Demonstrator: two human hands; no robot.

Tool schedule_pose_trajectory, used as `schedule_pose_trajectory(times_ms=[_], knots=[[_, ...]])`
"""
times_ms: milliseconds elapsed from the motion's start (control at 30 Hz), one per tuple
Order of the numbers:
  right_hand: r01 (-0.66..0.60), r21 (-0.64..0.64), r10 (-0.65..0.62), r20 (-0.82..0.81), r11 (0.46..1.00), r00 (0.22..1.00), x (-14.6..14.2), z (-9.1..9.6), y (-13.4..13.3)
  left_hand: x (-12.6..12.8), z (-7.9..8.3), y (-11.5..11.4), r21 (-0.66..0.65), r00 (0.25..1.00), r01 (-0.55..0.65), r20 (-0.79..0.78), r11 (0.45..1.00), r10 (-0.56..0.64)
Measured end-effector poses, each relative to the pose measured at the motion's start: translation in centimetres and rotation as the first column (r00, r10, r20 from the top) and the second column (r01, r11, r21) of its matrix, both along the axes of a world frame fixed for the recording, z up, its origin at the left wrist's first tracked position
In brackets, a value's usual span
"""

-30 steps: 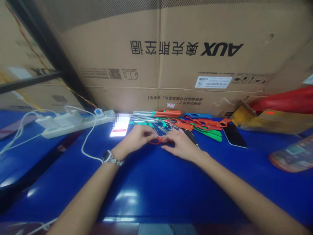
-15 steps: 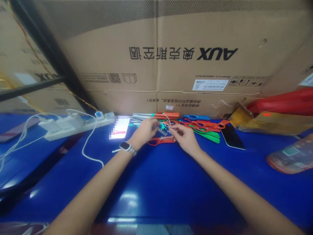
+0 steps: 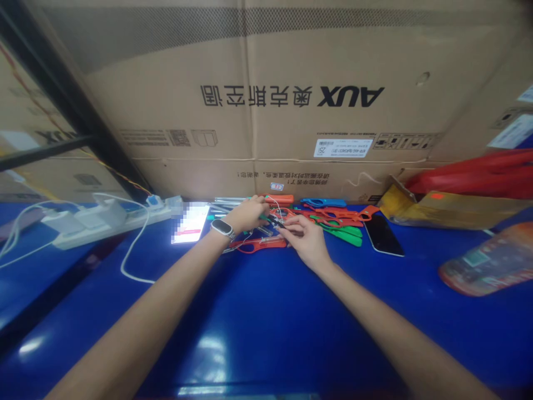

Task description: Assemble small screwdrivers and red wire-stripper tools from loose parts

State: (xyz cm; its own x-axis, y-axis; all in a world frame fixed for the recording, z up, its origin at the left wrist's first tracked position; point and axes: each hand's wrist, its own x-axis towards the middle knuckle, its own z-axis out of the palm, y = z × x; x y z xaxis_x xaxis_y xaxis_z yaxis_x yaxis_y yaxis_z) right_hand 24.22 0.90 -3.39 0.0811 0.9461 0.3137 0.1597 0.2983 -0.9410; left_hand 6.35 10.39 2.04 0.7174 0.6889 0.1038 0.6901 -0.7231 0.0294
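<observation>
My left hand [image 3: 249, 213], with a watch on its wrist, reaches into a pile of long tools with orange, green and blue handles [image 3: 328, 214] lying at the foot of a big cardboard box. Its fingers are curled closed on something small I cannot make out. My right hand [image 3: 303, 238] is beside it, fingers pinched on a small part with a thin white wire [image 3: 275, 201] looping up from it. An orange-handled tool [image 3: 260, 245] lies flat on the blue table just below both hands.
A lit phone [image 3: 189, 222] lies left of my hands, a dark phone [image 3: 382, 234] to the right. A white power strip with chargers and cables [image 3: 89, 222] sits at the left. The large cardboard box [image 3: 266, 94] walls off the back. Packaged goods [image 3: 485, 258] lie far right.
Both hands moved away from the orange-handled tool on the table and farther back into the tool pile. A thin white wire now shows between them. The view shifted slightly.
</observation>
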Motion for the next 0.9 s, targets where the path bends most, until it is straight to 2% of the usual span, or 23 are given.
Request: schedule_pose_trajectory(times_ms=[67,167,267,367,467,600,733,900], knots=[[0.008,0.011,-0.008,-0.020,1.000,1.000,0.1,0.0,0.0,-0.3,0.1,-0.3,0.002,0.997,0.014,0.070,1.000,-0.014],[0.027,0.049,-0.026,-0.029,0.998,0.999,0.1,0.1,-0.2,-1.1,0.1,-1.6,-0.028,0.955,0.045,0.294,0.999,-0.035],[0.048,0.116,-0.049,0.006,0.992,0.999,0.0,0.3,-0.5,-2.4,-0.4,-3.8,-0.064,0.835,0.082,0.549,0.995,-0.034],[0.056,0.195,-0.074,0.084,0.979,0.994,-0.5,0.5,-0.9,-3.6,-1.2,-5.9,-0.076,0.694,0.077,0.720,0.994,0.002],[0.041,0.216,-0.075,0.152,0.976,0.985,-0.9,0.4,-1.2,-4.1,-1.9,-6.7,-0.056,0.634,0.043,0.773,0.998,0.016],[0.035,0.186,-0.065,0.158,0.982,0.985,-1.2,0.1,-1.1,-4.0,-2.9,-6.1,-0.091,0.567,-0.014,0.820,0.996,0.082],[0.018,0.203,-0.068,0.242,0.979,0.968,-1.2,0.0,-0.9,-3.4,-3.5,-5.9,-0.166,0.522,0.035,0.844,0.986,0.123],[-0.052,0.245,-0.022,0.290,0.968,0.957,-1.1,0.6,-1.2,-3.3,-3.4,-6.7,-0.248,0.452,0.123,0.876,0.961,0.168]])
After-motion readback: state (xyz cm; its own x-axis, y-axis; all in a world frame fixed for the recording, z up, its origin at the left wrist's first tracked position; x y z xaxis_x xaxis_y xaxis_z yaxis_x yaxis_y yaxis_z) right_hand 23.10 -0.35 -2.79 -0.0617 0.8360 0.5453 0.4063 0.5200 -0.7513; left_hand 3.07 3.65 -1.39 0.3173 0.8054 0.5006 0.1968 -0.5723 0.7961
